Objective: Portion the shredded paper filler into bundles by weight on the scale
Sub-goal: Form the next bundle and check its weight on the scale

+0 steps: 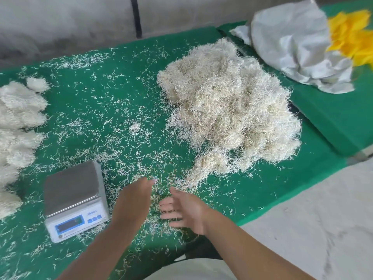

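A large heap of pale shredded paper filler (230,110) lies on the green table cover (113,81), right of centre. A white digital scale (73,199) with a bare steel pan stands at the front left. Several rounded bundles (18,122) of filler line the left edge. My left hand (134,201) and my right hand (184,210) hover side by side with straight fingers over loose strands, just in front of the heap's near tip. Neither hand holds anything. Both hands are blurred.
Loose shreds are scattered over the whole green cover. A crumpled grey sack (302,45) and yellow material (351,35) lie at the back right on a second green-covered surface. The table's front edge runs diagonally at the right, with pale floor (312,229) beyond.
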### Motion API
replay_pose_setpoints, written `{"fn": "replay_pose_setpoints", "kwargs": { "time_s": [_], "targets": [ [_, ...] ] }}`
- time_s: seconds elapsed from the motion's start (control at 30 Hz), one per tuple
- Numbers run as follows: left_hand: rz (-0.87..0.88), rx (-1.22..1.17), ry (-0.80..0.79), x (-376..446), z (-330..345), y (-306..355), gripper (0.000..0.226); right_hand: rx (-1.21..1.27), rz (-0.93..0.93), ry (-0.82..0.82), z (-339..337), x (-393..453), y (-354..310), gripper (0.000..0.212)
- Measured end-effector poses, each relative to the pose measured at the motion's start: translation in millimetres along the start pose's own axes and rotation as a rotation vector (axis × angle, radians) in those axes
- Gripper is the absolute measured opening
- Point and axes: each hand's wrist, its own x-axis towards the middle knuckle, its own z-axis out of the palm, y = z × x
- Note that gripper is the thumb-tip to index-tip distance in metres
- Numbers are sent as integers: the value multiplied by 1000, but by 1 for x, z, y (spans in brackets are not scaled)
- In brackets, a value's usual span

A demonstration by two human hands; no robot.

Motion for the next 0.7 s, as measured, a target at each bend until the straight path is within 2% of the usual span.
{"fn": "replay_pose_setpoints", "kwargs": {
  "time_s": [0.07, 0.1, 0.13, 0.2, 0.27, 0.33, 0.4, 0.43, 0.5, 0.6, 0.7],
  "targets": [
    [-29, -11, -30, -4, 0, -3, 25, -330, -88, 314, -35, 16, 4, 42],
    [-38, -29, -51, -7, 0, -4, 21, -444, -146, 421, -57, 26, 3, 33],
    [-46, -35, -63, -10, 0, -5, 23, -650, -200, 491, -81, 36, 1, 28],
    [-54, -7, -81, -16, 0, -5, 29, -1162, -184, 589, -118, 46, -12, 25],
    [-86, 29, -93, -20, 1, -3, 32, -1366, -171, 625, -144, 59, -29, 26],
    [-135, 30, -89, -24, 5, -2, 32, -1323, -169, 597, -159, 70, -42, 34],
    [-175, 2, -91, -28, 7, 0, 34, -1099, -192, 577, -166, 78, -52, 44],
    [-179, 1, -88, -28, 6, 1, 35, -1003, -224, 590, -167, 80, -55, 41],
    [-195, 0, -82, -29, 6, 4, 36, -848, -317, 634, -164, 78, -61, 22],
    [-236, -41, -95, -28, 7, 18, 37, -583, -503, 676, -153, 65, -67, 17],
    [-275, -171, -166, -20, 15, 39, 42, -301, -571, 585, -143, 42, -72, 35]
  ]
}}
